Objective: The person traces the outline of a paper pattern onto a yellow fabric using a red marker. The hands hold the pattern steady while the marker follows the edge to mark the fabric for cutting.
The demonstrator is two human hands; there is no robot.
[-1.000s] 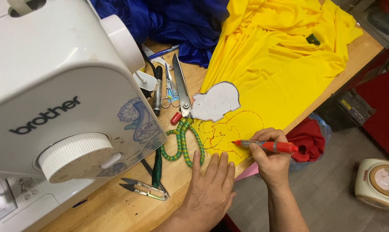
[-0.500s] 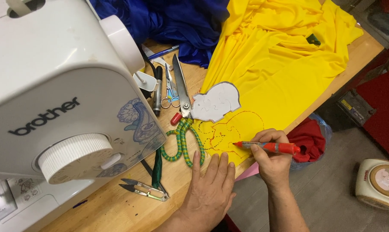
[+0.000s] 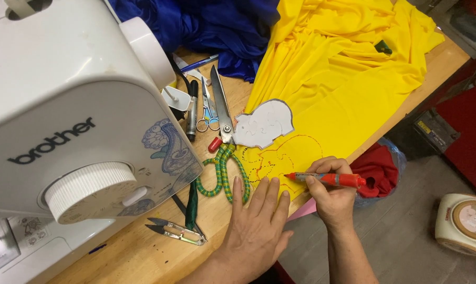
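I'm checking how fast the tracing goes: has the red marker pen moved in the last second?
No. The red marker pen keeps its tip at the same spot on the yellow fabric, just below the grey paper pattern piece.

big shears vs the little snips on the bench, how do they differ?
Shears: long blades, handles wrapped in green-yellow cord, lying mid-bench beside the yellow fabric. Snips: far shorter, bare metal with no finger loops, lying at the near edge by the left hand. Both rest on the wood, unheld.
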